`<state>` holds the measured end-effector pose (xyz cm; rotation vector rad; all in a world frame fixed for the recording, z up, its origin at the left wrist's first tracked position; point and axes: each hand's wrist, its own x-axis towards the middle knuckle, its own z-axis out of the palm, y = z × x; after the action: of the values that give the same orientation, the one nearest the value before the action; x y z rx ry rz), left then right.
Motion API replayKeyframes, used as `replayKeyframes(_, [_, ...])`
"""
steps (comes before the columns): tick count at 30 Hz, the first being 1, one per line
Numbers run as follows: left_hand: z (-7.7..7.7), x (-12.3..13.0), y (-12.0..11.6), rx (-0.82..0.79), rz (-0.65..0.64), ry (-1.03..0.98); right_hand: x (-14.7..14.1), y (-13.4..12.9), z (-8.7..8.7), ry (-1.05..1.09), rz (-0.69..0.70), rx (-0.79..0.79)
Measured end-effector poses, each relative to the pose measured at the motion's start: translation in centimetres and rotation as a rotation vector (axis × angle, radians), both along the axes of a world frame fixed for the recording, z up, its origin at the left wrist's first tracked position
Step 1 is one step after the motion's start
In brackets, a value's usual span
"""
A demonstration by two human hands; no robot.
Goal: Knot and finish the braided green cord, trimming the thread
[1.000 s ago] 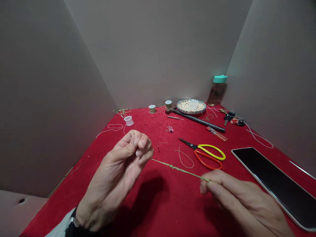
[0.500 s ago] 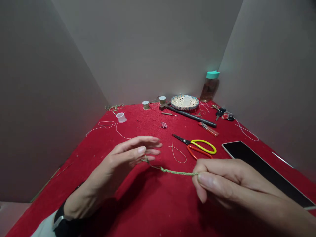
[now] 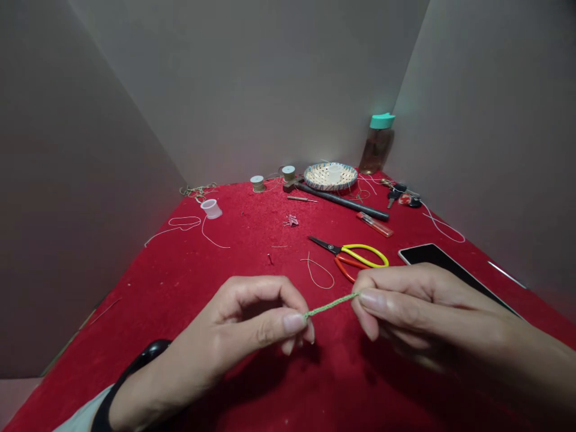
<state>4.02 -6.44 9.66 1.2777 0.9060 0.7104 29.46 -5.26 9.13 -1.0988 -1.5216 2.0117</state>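
A thin green braided cord [image 3: 332, 305] stretches between my two hands above the red cloth. My left hand [image 3: 256, 324] pinches its left end between thumb and forefinger, and the loose thread beyond that end is hidden by the fingers. The other end sits in the pinch of my right hand [image 3: 409, 312], which covers the rest of the cord. Just beyond my right fingertips lie scissors [image 3: 364, 253] with one yellow and one red handle. A loop of thin thread [image 3: 320, 273] rests on the cloth beyond the cord.
Farther back are a pink clip [image 3: 291, 221], a hammer [image 3: 344, 201], an orange-red cutter [image 3: 375, 224], a woven basket [image 3: 310, 180], thread spools [image 3: 257, 184] and a small white cup [image 3: 211, 209]. A bottle [image 3: 377, 147] and keys [image 3: 396, 193] stand right. A dark-screened tablet [image 3: 432, 255] lies beside my right hand.
My left hand has moved right and closed on the cord's left end, hiding the loose thread there. My right hand keeps its pinch. The view has shifted slightly.
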Motion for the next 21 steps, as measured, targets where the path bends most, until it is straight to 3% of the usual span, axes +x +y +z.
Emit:
replayKeyframes(11, [-0.5, 0.8, 0.1, -0.045, 0.010, 0.052, 0.2, 0.2, -0.2, 0.057, -0.029, -0.056])
replayKeyframes(21, [-1.8, 1.0, 0.3, -0.163, 0.065, -0.054, -0.3, 1.2, -1.0, 0.215, -0.092, -0.063])
